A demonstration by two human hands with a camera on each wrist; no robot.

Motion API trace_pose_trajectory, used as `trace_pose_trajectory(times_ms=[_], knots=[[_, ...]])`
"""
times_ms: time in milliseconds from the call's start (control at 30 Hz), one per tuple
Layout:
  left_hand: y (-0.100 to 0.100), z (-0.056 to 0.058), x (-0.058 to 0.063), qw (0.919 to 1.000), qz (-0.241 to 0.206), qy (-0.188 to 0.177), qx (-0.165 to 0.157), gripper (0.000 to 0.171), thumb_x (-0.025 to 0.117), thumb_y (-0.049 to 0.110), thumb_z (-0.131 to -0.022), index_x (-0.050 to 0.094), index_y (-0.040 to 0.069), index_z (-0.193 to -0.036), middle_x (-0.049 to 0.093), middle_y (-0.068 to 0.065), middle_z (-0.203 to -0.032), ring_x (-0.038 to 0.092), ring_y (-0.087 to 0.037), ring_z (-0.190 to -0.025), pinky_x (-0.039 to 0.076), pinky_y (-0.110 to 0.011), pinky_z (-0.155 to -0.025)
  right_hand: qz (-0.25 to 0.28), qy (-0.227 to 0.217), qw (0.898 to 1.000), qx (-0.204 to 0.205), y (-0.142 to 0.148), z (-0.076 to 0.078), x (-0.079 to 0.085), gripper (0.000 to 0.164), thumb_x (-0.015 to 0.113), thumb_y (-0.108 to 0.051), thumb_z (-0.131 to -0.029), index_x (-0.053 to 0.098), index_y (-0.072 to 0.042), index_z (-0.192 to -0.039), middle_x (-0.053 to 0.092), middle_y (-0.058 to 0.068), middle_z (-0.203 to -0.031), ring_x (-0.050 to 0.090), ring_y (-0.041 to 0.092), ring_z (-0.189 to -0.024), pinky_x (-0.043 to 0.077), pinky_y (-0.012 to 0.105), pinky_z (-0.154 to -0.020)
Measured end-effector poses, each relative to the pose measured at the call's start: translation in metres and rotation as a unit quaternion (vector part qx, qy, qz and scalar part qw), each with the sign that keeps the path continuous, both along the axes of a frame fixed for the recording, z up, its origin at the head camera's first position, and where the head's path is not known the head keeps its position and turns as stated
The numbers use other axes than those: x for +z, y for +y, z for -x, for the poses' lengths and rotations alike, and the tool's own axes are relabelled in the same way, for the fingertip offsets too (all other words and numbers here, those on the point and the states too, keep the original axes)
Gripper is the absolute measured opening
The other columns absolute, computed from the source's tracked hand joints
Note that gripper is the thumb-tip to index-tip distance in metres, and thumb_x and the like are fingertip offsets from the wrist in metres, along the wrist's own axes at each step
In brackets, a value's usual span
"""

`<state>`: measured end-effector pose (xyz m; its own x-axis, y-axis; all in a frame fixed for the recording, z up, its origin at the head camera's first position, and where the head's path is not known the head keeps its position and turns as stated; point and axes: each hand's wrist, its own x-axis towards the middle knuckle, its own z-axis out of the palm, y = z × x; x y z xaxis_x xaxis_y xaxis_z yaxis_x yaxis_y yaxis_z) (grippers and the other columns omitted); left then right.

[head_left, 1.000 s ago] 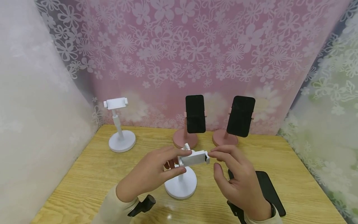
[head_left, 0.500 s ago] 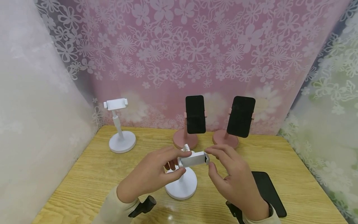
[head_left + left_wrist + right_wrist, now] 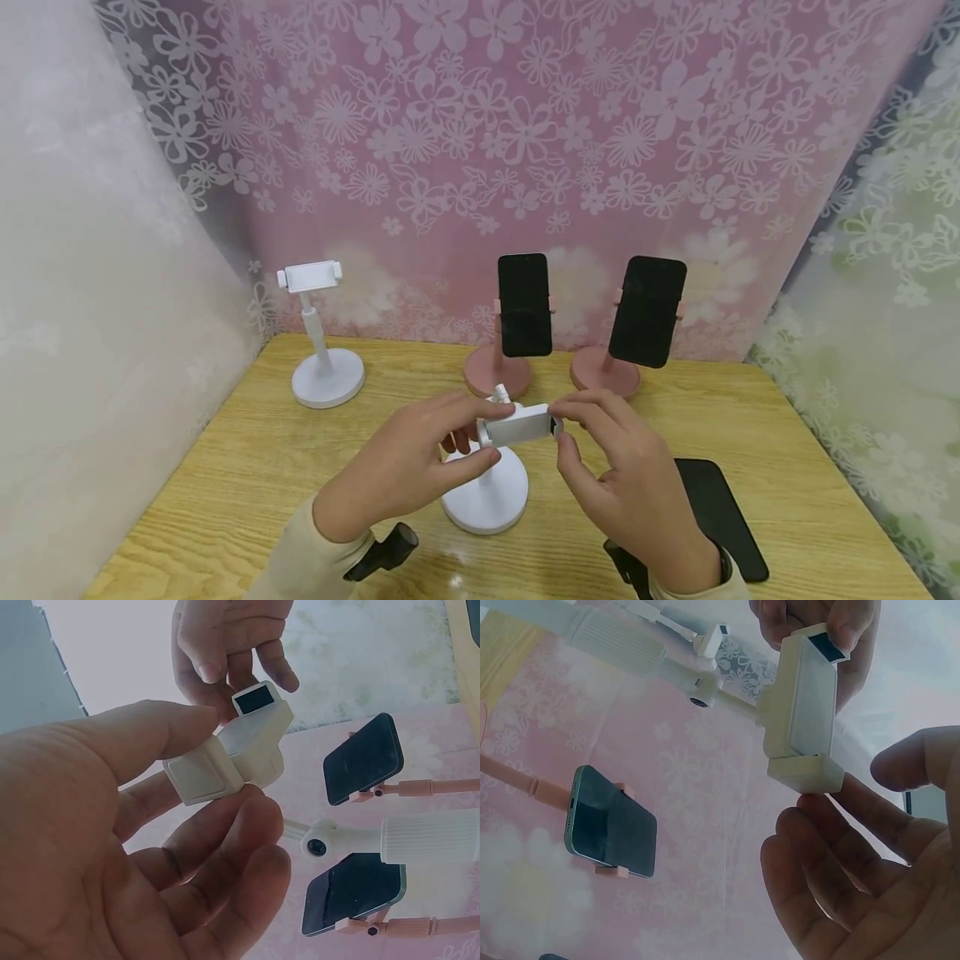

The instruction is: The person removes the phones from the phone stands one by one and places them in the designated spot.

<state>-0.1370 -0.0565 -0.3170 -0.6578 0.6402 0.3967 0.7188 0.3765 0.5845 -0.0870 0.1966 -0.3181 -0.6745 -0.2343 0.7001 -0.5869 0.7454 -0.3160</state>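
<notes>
A white phone stand [image 3: 486, 504] stands on the table in front of me, its clamp head tilted up toward me and holding no phone. My left hand [image 3: 405, 454] pinches the left end of the clamp head [image 3: 517, 427] between thumb and fingers. At the other end is my right hand [image 3: 637, 483]; its fingertips touch the clamp's end piece [image 3: 806, 774] in the right wrist view, and the thumb [image 3: 904, 761] stays apart from it. The left wrist view shows a dark pad [image 3: 253, 700] inside the far jaw.
Behind are two pink stands bearing a black phone [image 3: 524, 305] and another black phone [image 3: 647, 312]. A second white stand [image 3: 327, 377] is at the back left. Beside my right wrist a dark phone-like slab [image 3: 723, 517] lies flat on the wooden table [image 3: 225, 500]. Floral curtains [image 3: 517, 167] surround it.
My right hand has moved left and closer, bringing its fingertips and thumb up to the clamp's right end. The left hand keeps its pinch, and the stand remains in place.
</notes>
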Motion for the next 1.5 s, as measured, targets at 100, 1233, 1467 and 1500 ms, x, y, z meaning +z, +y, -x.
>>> trace_pose_trajectory(times_ms=[100,1233,1467,1500], knots=[[-0.0007,-0.0001,0.0000,1.0000,-0.003,-0.002,-0.004,0.042,0.075,0.030,-0.098,0.064,0.028,-0.138,0.062,0.016,-0.095,0.059,-0.005,-0.079,0.054,-0.023,-0.070,0.001,0.000,1.000,0.003,-0.0005,0.0002,0.0004,0.030,0.076,-0.002,-0.083,0.074,-0.015,-0.110,0.068,-0.008,-0.113,0.065,0.008,-0.091,0.052,0.015,-0.079],[-0.0016,-0.0003,0.0003,0.9993,0.004,-0.036,0.003,0.048,0.077,0.037,-0.092,0.065,0.031,-0.138,0.063,0.019,-0.093,0.058,-0.001,-0.078,0.054,-0.023,-0.071,0.011,-0.020,1.000,0.006,-0.0008,-0.0001,-0.0009,0.027,0.075,-0.001,-0.085,0.074,-0.013,-0.109,0.068,-0.008,-0.108,0.064,0.006,-0.087,0.060,0.027,-0.077],[-0.0007,0.0001,0.0013,0.9994,0.004,-0.035,0.003,0.049,0.076,0.038,-0.092,0.064,0.032,-0.139,0.063,0.019,-0.092,0.058,-0.001,-0.077,0.055,-0.025,-0.071,0.001,-0.018,1.000,0.000,0.0005,0.0005,-0.0009,0.027,0.077,0.000,-0.083,0.074,-0.013,-0.107,0.067,-0.008,-0.105,0.063,0.006,-0.085,0.049,0.008,-0.084],[-0.0004,0.0001,0.0015,0.9994,0.004,-0.035,0.003,0.049,0.076,0.039,-0.092,0.064,0.032,-0.139,0.063,0.019,-0.092,0.058,-0.001,-0.077,0.055,-0.026,-0.071,-0.001,-0.017,1.000,0.000,0.0009,0.0007,-0.0009,0.028,0.078,0.000,-0.082,0.074,-0.012,-0.106,0.067,-0.008,-0.104,0.062,0.006,-0.085,0.048,0.007,-0.083]])
